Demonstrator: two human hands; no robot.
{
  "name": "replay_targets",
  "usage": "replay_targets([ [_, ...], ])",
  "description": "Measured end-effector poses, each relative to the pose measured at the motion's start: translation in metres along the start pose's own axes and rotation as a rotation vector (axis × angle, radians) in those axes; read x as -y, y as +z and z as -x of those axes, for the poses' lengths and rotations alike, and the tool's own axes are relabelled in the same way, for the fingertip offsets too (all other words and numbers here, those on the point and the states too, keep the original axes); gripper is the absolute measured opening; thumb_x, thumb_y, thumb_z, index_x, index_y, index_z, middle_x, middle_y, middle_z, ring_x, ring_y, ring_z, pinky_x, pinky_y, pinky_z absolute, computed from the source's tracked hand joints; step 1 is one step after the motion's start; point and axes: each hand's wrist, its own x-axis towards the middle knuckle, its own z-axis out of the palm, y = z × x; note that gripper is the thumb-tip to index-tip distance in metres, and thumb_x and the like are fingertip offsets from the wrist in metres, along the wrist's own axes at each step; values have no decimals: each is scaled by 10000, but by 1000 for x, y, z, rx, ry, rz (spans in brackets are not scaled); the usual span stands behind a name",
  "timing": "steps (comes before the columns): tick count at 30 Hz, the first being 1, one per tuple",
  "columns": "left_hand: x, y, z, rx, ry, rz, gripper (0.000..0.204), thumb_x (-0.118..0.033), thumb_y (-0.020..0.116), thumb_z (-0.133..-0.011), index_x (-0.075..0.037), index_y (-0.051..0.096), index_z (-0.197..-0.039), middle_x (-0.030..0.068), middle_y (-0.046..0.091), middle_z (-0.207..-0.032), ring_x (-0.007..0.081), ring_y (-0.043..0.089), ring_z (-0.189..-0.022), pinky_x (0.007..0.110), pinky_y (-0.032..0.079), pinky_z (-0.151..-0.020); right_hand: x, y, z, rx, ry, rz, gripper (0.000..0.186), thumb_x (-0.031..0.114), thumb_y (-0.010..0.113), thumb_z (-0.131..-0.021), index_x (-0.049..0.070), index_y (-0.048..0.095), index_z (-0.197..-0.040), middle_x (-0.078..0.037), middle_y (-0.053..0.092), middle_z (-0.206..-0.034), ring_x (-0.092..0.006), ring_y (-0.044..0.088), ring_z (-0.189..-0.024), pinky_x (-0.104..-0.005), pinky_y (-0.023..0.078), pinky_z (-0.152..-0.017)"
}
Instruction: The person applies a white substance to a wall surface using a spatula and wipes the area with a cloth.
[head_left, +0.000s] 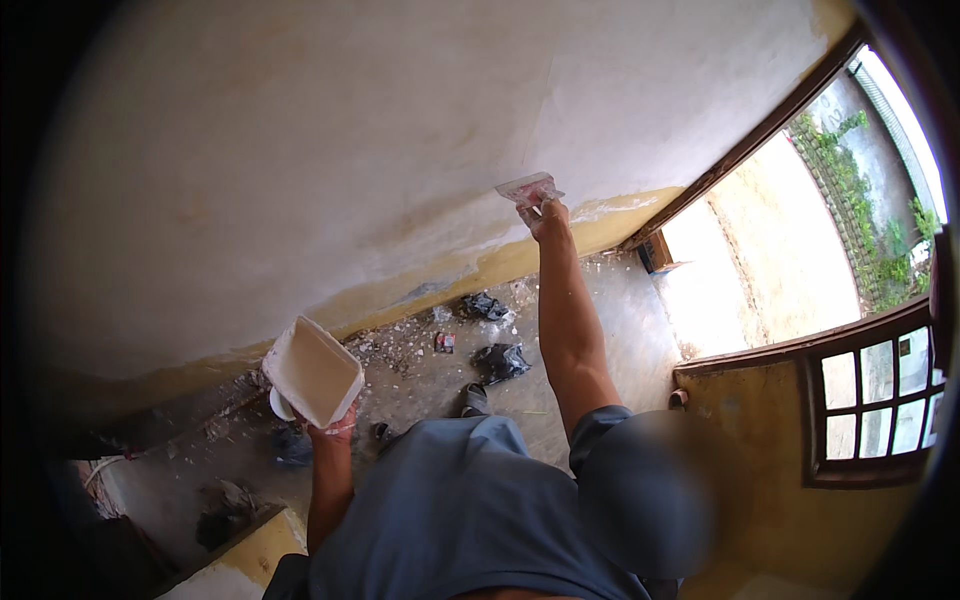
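My right hand (546, 215) reaches up and out to the wall, its fingers closed round a wide putty knife (530, 188) with a reddish, plaster-smeared body. The blade's edge lies against the wall (400, 130), which is coated whitish with a yellow band along its foot. Lower on the left, my left hand (337, 428) grips a white rectangular tub (315, 372) from beneath and at its near side. The tub is tilted, and its inside looks pale cream; I cannot tell how much filler is in it. White smears mark the fingers of the left hand.
Black plastic bags (500, 362), a small red packet (445, 343) and plaster crumbs lie on the grey floor (600, 300) along the wall. A doorway (760, 240) opens outdoors on the right, near a brown-framed window (880, 400). A low yellow ledge (255, 550) stands at lower left.
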Motion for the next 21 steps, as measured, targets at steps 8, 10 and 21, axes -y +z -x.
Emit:
replay_targets([
  [8, -12, -29, 3, -42, 15, 31, 616, -417, 616, -937, -156, 426, -1462, 96, 511, -1445, 320, 510, -1311, 559, 448, -1064, 96, 78, 55, 206, -174, -53, 166, 111, 547, -972, -7, 499, -1079, -173, 558, -1060, -302, 608, -934, -456, 612, -811],
  [10, -18, -36, -1, -43, 41, 4, 618, -416, 619, -935, -158, 425, -1462, 94, 510, -1446, 316, 510, -1311, 553, 449, -1065, 126, 99, 70, 235, -230, -39, 190, 116, 545, -977, -16, 479, -1097, -179, 556, -1048, -308, 608, -937, -456, 615, -803],
  [21, -37, -29, 0, -179, 146, -29, 522, -409, 503, -999, -167, 430, -1456, 85, 550, -1399, 320, 572, -1235, 536, 522, -979, 290, 208, 129, 780, -750, -17, 285, 189, 657, -889, -69, 578, -979, -166, 613, -975, -278, 618, -916, -418, 591, -867],
])
